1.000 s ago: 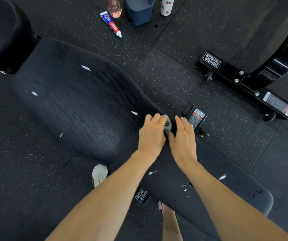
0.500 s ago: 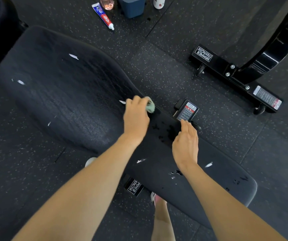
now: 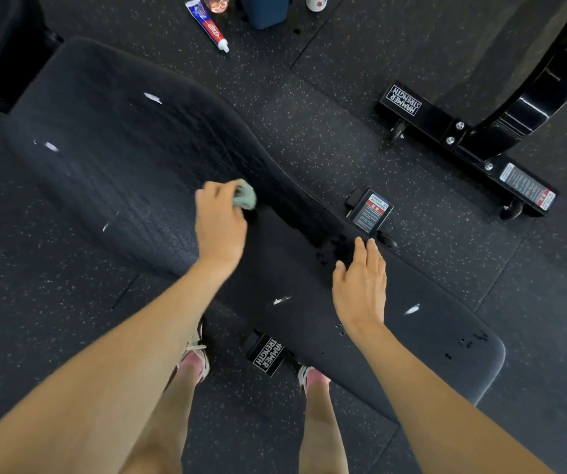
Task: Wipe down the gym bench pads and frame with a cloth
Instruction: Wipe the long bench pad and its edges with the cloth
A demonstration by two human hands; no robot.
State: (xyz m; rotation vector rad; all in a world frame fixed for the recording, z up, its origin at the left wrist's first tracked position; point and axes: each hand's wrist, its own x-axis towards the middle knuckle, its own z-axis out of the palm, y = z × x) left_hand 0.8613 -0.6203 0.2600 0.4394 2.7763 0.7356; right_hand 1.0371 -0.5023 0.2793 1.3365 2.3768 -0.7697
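A black bench pad (image 3: 111, 159) runs from upper left to lower right, wide at the far end and narrow at the near end, with small white scuffs and dark wet spots. My left hand (image 3: 220, 220) grips a bunched pale green cloth (image 3: 246, 196) and holds it against the pad's narrowing middle. My right hand (image 3: 360, 285) lies flat on the pad with straight fingers, near its right edge. Under the pad, a black frame foot (image 3: 268, 354) with white lettering shows between my shoes.
A blue tube (image 3: 208, 25), a clear pink bottle (image 3: 215, 1), a blue bin (image 3: 265, 8) and a white bottle (image 3: 316, 1) stand on the speckled rubber floor at the top. Another machine's black wheeled base (image 3: 463, 142) lies at right. A labelled frame plate (image 3: 371, 212) sits beside the pad.
My left hand has carried the cloth leftward along the pad, away from my right hand. My right hand has stayed flat on the pad's right side.
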